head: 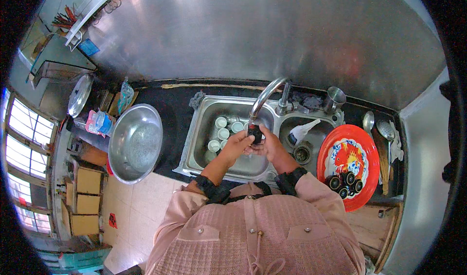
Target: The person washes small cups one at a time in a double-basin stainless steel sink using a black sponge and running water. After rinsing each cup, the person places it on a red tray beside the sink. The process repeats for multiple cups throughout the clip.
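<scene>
Both of my hands are over the left basin of a stainless steel double sink, right below the mouth of the curved chrome tap. Between them is a small black cup. My left hand grips it from the left side, and my right hand wraps it from the right, fingers partly under it. Several small white cups and some clear glass ones sit in the basin to the left of my hands. Several black cups rest on a red enamel tray with a fish design.
A large steel bowl stands on the black counter at left. In the right basin lies a white-handled brush beside the drain strainer. A metal mug stands behind; a ladle and skimmer lie at far right.
</scene>
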`<action>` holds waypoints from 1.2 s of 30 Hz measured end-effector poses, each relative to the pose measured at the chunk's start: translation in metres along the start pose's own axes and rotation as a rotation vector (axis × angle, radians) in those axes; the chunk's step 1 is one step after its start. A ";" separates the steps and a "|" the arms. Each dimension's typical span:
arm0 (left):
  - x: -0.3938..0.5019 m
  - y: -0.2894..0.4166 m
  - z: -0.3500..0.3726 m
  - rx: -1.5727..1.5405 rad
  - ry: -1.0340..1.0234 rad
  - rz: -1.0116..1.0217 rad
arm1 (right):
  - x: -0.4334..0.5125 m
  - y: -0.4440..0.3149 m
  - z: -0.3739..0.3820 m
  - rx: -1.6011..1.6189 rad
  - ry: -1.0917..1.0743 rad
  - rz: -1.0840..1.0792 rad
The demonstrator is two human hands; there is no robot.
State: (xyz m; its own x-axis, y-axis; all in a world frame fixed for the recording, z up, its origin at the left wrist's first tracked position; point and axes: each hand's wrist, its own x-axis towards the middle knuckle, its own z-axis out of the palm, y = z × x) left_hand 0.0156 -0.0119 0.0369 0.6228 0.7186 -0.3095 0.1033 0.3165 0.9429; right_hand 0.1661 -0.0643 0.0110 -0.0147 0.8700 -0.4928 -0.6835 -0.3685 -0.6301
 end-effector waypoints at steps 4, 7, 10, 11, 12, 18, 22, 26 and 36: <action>0.000 -0.001 0.000 0.003 0.012 -0.009 | -0.002 0.001 -0.002 -0.042 0.004 0.015; 0.003 -0.002 -0.004 -0.013 0.102 -0.034 | -0.007 0.000 0.001 -0.188 0.031 -0.071; 0.005 -0.002 -0.009 -0.045 0.165 -0.031 | -0.011 0.007 0.007 -0.300 0.025 -0.195; 0.005 -0.001 -0.011 -0.084 0.180 -0.047 | -0.012 0.010 0.009 -0.333 -0.010 -0.253; 0.005 -0.001 -0.013 -0.052 0.176 -0.063 | -0.012 0.012 0.009 -0.421 -0.013 -0.269; 0.004 -0.001 -0.015 -0.061 0.096 -0.127 | -0.017 0.013 0.010 -0.570 -0.020 -0.328; -0.001 -0.004 -0.009 -0.075 0.058 -0.087 | -0.020 0.006 0.007 -0.320 0.023 -0.203; -0.005 -0.003 -0.004 0.018 -0.095 0.015 | -0.015 0.002 0.001 0.057 -0.008 0.030; -0.004 0.008 0.001 -0.022 0.219 -0.064 | -0.027 0.007 0.017 -0.379 0.002 -0.315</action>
State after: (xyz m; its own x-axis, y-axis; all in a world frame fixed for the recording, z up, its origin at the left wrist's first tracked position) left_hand 0.0147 -0.0135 0.0457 0.4317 0.8131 -0.3906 0.1191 0.3778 0.9182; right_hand 0.1492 -0.0846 0.0298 0.1517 0.9579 -0.2438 -0.3412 -0.1807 -0.9225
